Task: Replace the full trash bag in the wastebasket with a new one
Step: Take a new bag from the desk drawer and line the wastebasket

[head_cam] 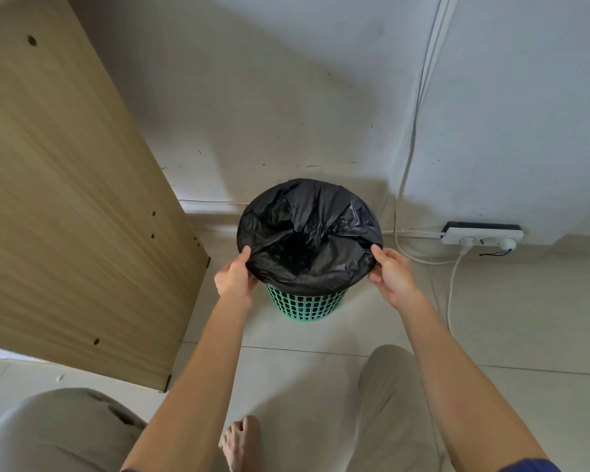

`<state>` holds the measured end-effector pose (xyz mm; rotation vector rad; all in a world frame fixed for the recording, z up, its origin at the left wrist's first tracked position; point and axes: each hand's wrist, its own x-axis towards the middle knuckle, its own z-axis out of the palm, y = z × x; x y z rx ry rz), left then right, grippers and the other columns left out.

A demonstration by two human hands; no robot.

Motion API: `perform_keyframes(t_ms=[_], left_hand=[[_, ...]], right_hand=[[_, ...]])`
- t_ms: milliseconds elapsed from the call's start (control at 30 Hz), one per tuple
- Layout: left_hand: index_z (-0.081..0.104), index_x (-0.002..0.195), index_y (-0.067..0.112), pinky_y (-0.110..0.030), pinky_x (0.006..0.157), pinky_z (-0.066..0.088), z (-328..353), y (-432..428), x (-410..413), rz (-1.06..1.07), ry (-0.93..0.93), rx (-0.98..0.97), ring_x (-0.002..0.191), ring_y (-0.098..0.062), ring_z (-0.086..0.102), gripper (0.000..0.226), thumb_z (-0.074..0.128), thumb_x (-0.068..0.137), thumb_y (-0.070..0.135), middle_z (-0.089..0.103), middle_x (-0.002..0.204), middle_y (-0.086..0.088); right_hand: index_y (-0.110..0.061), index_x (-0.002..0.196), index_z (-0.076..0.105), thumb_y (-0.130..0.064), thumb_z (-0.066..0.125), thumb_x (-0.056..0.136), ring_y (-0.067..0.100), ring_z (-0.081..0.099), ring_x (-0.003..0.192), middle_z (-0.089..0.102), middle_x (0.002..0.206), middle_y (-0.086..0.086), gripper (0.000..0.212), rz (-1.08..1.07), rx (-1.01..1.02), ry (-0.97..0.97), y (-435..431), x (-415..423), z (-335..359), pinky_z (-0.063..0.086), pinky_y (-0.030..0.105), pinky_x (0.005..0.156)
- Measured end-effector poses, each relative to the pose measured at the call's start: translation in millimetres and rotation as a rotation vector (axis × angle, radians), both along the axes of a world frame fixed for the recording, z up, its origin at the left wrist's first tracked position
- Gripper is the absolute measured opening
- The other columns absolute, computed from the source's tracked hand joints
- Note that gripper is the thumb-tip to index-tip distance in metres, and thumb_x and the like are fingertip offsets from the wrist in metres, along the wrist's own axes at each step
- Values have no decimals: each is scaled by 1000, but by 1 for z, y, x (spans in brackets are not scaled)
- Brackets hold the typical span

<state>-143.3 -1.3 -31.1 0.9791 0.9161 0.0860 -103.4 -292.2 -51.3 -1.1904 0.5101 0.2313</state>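
Snugly, black bag (307, 229) over green wastebasket (304, 304)

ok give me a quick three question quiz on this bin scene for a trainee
1. True or false: the black bag is folded over the rim of the green wastebasket.
2. The power strip sits on which side of the wastebasket? A left, B right, C in front.
3. What do the left hand and right hand pinch?
Key: 1 true; 2 B; 3 the black bag's edge, on opposite sides.

Both hands (236, 275) (392, 272) grip the black bag (309, 233) over the green wastebasket (305, 304).
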Motion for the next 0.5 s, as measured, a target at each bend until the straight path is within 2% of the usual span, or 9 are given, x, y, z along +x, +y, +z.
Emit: perform_keyframes(t_ms=[67, 133, 233, 333, 400, 500], left_hand=[[63, 95, 8, -48, 91, 61, 5, 7, 6, -3, 27, 71, 99, -33, 71, 16, 75, 93, 18, 72, 108, -14], [65, 103, 6, -45, 82, 62, 7, 18, 12, -27, 43, 82, 96, -30, 70, 13, 70, 96, 16, 72, 109, -13], [60, 113, 2, -40, 70, 56, 8, 32, 15, -141, 68, 9, 89, -28, 65, 15, 57, 100, 4, 68, 108, -14], [61, 99, 5, -38, 71, 52, 4, 41, 16, -212, 83, 32, 81, -25, 61, 9, 53, 95, 4, 65, 94, -11], [66, 105, 4, -38, 76, 56, 3, 45, 19, -194, 69, 71, 86, -24, 66, 13, 61, 96, 13, 70, 95, -8], [66, 119, 6, -41, 90, 57, 2, 50, 25, -188, 88, 163, 99, -25, 68, 27, 68, 97, 21, 73, 110, -7]], right_hand=[[-8, 87, 55, -15, 58, 104, 11, 44, 56, 64, 84, 7, 19, 44, -37, -3, -3, 9, 2, 27, 22, 41], [-6, 91, 59, -16, 58, 104, 10, 42, 52, 64, 79, 6, 16, 91, -96, 7, -6, 19, 3, 25, 22, 40], [-7, 92, 61, -17, 60, 104, 9, 39, 47, 60, 75, 5, 15, 137, -167, 7, -10, 34, 6, 24, 22, 38], [-14, 86, 62, -18, 58, 104, 12, 53, 54, 64, 75, 3, 19, 174, -237, 4, -11, 44, 13, 32, 20, 43], [-17, 81, 60, -21, 57, 105, 14, 59, 61, 65, 78, 3, 24, 242, -278, 7, -9, 48, 19, 40, 22, 48], [-17, 88, 64, -23, 56, 105, 20, 66, 80, 70, 92, 5, 20, 330, -335, 16, -7, 55, 24, 51, 31, 67]])
